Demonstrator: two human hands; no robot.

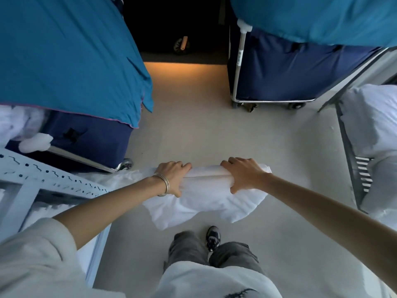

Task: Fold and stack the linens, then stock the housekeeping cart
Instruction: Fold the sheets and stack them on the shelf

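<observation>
I hold a white linen out in front of me above the floor, bunched along its top edge, its loose part hanging below. My left hand, with bangles on the wrist, grips the left end of the bunched edge. My right hand grips the right end, fingers curled over the top. A navy laundry cart draped with a teal cover stands at my left, and a second navy cart with a teal cover stands ahead on the right.
A white perforated metal shelf frame is close at my lower left. White linens sit on a grey metal rack at the right. Beige floor runs between the carts toward a dark doorway. My legs and a shoe are below.
</observation>
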